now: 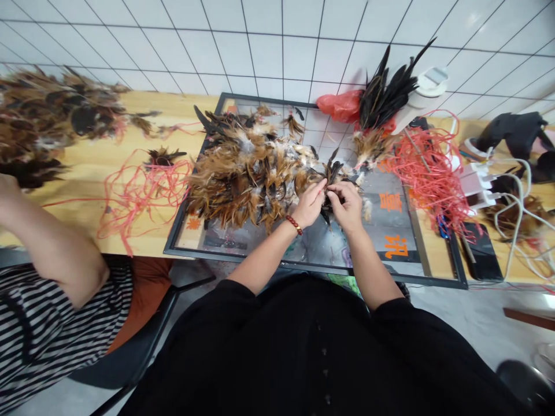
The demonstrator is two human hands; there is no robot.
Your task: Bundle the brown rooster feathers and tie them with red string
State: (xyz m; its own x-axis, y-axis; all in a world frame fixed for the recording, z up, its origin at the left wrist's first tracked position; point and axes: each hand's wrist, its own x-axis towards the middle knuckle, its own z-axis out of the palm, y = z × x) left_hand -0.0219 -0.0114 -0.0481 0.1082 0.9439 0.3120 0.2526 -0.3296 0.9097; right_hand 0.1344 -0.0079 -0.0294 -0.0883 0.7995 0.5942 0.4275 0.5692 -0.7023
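Observation:
My left hand [311, 202], with a beaded bracelet at the wrist, is closed on a small bunch of dark feathers [333, 167]. Close beside it, my right hand [346, 205] has its thumb and fingers pinched at the base of the same bunch; whether it grips a feather there is hidden. To the left of my hands spreads a large heap of brown and black feathers [243, 173]. Heap and hands are over a black-framed glass panel [373, 190] with orange characters. A few pale bits of fluff lie just right of my right hand.
Pink plastic strings [433, 173] lie tangled at right, more strings [143, 190] at left. Long black feathers [385, 92] stand by a red bag [340, 107]. A phone [483, 251] and white cables [518, 202] are far right. A co-worker's arm [56, 237] is at left, near another feather pile [47, 115].

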